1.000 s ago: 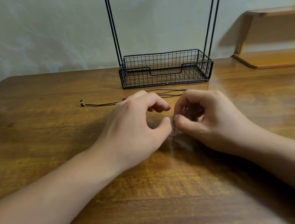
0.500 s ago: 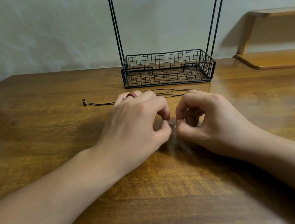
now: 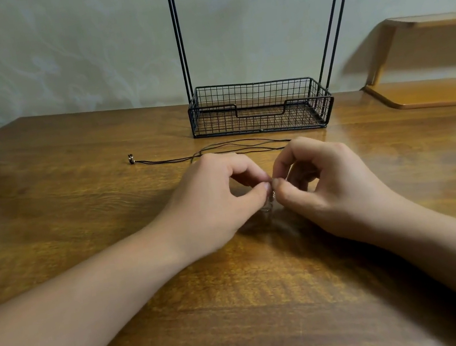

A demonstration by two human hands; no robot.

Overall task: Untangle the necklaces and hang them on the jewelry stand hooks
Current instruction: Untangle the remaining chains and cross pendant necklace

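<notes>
**Untangling stage: fine chain pinched between both hands**

**Location of the work.** A small silvery chain necklace [image 3: 268, 200] sits at the centre of the view, bunched between the two thumbs and hanging just above, or touching, the bench [image 3: 81, 222]; which of the two cannot be told. A second necklace, a thin black cord necklace [image 3: 235, 147], lies flat on the bench at 12 o'clock from the hands, its clasp end [image 3: 131, 159] trailing out toward 10 o'clock.

**Hand state.** The left hand [image 3: 213, 201] pinches the chain between thumb and forefinger. The right hand [image 3: 328, 188] pinches the same bunch from the opposite side, fingers curled inward. The fingertips of both hands nearly meet.

**Target.** The jewelry stand [image 3: 258, 107] stands at 12 o'clock, beyond the cord. Only its wire basket base and upright rods are visible; the hooks lie above the frame.

**Progress.** Judged early: nothing is seen hung, and untangling is in hand.

**Hazards.**
- Pulling the two pinches apart with force would likely tighten a knot or strain the fine links.
- A loose pinch may drop the chain, letting it re-bunch.
- The knuckles sit close to the cord; sliding forward may drag it into a fresh tangle.
- The tangle is largely hidden by the thumbs, so work proceeds mostly by feel.
</notes>
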